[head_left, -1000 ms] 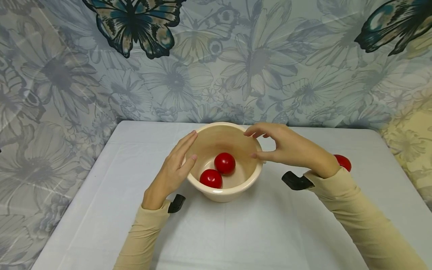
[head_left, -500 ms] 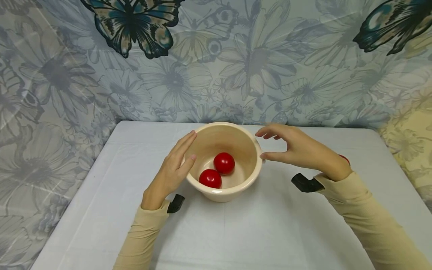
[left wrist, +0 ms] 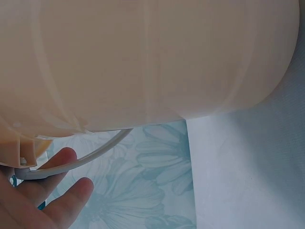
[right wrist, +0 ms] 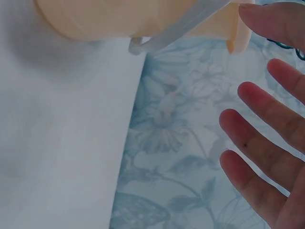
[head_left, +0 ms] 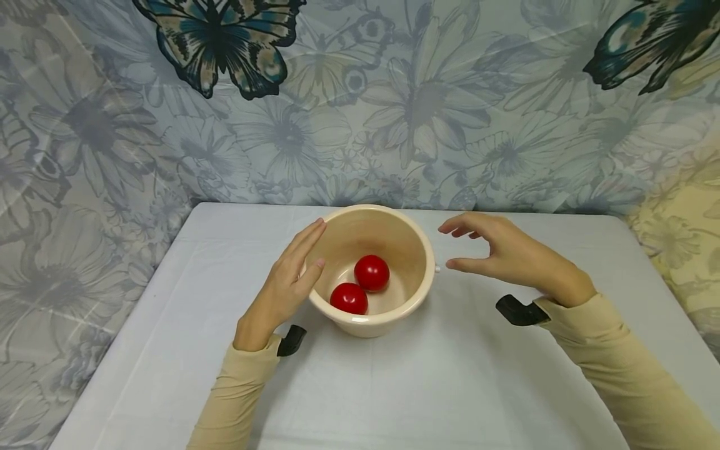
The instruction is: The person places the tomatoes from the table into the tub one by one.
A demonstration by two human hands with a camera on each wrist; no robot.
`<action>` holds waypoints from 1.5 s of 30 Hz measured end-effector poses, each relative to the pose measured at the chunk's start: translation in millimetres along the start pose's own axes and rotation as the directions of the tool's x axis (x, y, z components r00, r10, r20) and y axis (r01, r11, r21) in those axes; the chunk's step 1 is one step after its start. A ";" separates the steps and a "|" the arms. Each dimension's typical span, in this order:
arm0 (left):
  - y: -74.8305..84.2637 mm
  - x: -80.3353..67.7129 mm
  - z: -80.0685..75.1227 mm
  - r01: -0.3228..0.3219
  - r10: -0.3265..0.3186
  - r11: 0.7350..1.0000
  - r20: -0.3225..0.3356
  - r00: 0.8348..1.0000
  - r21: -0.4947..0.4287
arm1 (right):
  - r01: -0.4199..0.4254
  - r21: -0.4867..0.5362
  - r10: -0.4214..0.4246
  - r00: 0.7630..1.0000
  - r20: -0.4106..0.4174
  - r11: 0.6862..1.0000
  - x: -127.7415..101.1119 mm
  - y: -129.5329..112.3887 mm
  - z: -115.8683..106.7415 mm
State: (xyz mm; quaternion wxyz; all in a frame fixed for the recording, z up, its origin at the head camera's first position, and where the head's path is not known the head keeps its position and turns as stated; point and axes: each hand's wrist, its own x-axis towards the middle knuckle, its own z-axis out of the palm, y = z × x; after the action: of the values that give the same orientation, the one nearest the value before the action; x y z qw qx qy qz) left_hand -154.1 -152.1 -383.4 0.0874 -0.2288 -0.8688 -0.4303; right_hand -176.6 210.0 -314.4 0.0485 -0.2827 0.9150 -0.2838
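Note:
A cream bucket [head_left: 374, 326] stands on the table, with a red ball [head_left: 372, 273] and a second red ball [head_left: 349, 299] inside it near each other. My left hand [head_left: 284, 278] rests against the bucket's left rim, fingers fairly straight and thumb over the edge. The left wrist view shows the bucket wall and its pale handle [left wrist: 97, 153] beside those fingers. To the right of the bucket, my right hand [head_left: 506, 256] is held in the air, apart from the rim, thumb and fingers spread with nothing between them. The handle [right wrist: 178, 31] also appears in the right wrist view.
A white cloth covers the table [head_left: 450, 381]. Behind it hangs a floral fabric backdrop [head_left: 315, 137] with large butterflies. A black device [head_left: 520, 310] sits at the right wrist, and another black device [head_left: 292, 340] at the left.
My right hand has moved off the bucket's right rim, away to the right. A red ball on the table's right side is now hidden behind that arm. The left hand stays put.

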 end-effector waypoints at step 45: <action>-1.2 0.5 -0.2 -0.009 0.009 1.000 0.007 1.000 0.005 | -0.162 -0.021 0.153 0.961 -0.230 0.987 -65.0 81.2 -1.5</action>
State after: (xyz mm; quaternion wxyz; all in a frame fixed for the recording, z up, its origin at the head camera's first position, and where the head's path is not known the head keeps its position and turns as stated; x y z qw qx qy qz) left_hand -155.1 -152.8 -384.0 0.0871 -0.2340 -0.8691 -0.4270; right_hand -162.5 301.3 -362.3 -0.0398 -0.1757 0.9394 -0.2916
